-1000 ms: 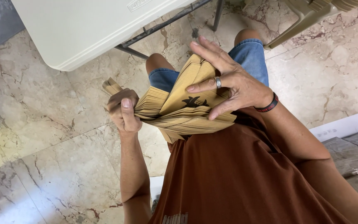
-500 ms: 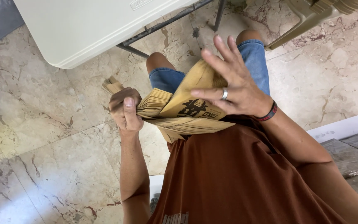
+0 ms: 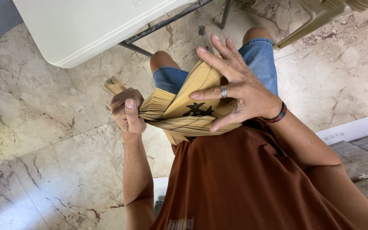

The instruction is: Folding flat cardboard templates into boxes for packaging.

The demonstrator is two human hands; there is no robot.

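Note:
A thick stack of flat brown paper bags (image 3: 179, 108) is held in front of my rust-coloured shirt, above my knees in denim shorts. My left hand (image 3: 126, 111) is closed around the stack's left end, thumb on top. My right hand (image 3: 235, 91) rests on the fanned right part, fingers spread, a ring on one finger and a dark band on the wrist. Its fingers bend the upper bags up, and a black printed mark shows on one bag face.
A white folding table (image 3: 86, 30) with dark metal legs stands ahead at the upper left. A beige plastic chair (image 3: 320, 17) is at the upper right. Marble floor tiles (image 3: 43, 140) lie below. Wrapped grey bundles (image 3: 363, 157) sit at the right edge.
My right hand has shifted on the stack, fingers spreading wider and lifting the top bags, so the black mark shows more. The left hand has kept its grip.

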